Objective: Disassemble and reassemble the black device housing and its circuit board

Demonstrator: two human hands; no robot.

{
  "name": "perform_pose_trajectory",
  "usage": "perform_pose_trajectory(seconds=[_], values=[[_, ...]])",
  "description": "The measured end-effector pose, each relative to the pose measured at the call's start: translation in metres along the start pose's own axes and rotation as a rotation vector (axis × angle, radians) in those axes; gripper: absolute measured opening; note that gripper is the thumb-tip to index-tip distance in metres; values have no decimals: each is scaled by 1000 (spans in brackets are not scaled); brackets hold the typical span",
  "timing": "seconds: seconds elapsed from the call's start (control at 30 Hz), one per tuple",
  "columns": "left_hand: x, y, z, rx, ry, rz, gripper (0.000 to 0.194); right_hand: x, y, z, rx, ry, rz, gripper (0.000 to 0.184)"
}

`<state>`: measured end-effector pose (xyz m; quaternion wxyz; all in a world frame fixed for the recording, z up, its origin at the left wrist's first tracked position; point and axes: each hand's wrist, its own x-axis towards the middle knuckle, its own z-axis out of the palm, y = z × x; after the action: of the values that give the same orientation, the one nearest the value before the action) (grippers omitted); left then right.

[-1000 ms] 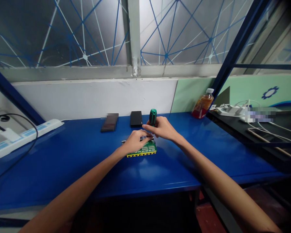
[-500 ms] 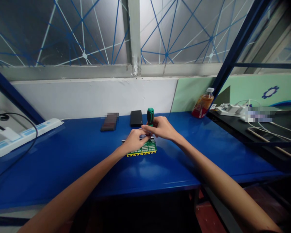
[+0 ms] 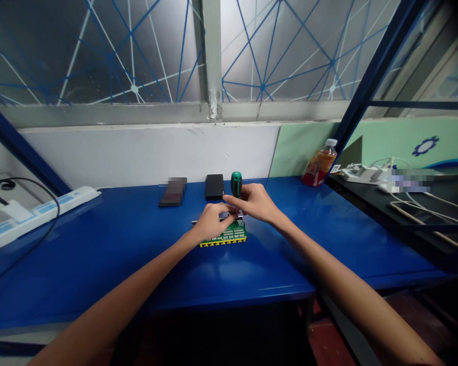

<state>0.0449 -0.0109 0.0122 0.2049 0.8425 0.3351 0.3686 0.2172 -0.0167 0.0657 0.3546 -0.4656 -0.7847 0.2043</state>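
My right hand [image 3: 257, 202] is closed round a screwdriver [image 3: 236, 184] with a green and black handle. The tool stands upright, its lower end over the far right part of a green circuit board [image 3: 234, 233]. Across the left side of that board lies my left hand [image 3: 212, 221], thumb and forefinger brought together by the screwdriver's lower end. Whatever those fingertips pinch is too small and too covered to make out. A yellow toothed strip [image 3: 223, 243] runs along the board's near edge, and small pale parts show on its face.
Behind the hands lie a black box [image 3: 214, 187] and a dark flat item [image 3: 172, 192], partly pixelated. A drink bottle [image 3: 320, 162] leans at the back right. On the left is a white power strip [image 3: 41, 216] with a black cable. Chargers and cables [image 3: 370, 173] crowd the right-hand black surface.
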Motion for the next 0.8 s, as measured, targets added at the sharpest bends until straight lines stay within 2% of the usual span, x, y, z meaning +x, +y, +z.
perform_pose_trajectory(seconds=[0.43,0.53,0.63,0.8], values=[[2,3,-6,-82,-74,-76,18,0,0,-3,17,71,-19,45],[3,1,-6,-69,-52,-95,16,0,0,0,39,112,-38,46],[5,-2,-10,-12,-7,-89,17,-1,0,3,71,191,-39,44],[8,-12,-23,122,44,-21,17,0,3,1,128,403,-26,44]])
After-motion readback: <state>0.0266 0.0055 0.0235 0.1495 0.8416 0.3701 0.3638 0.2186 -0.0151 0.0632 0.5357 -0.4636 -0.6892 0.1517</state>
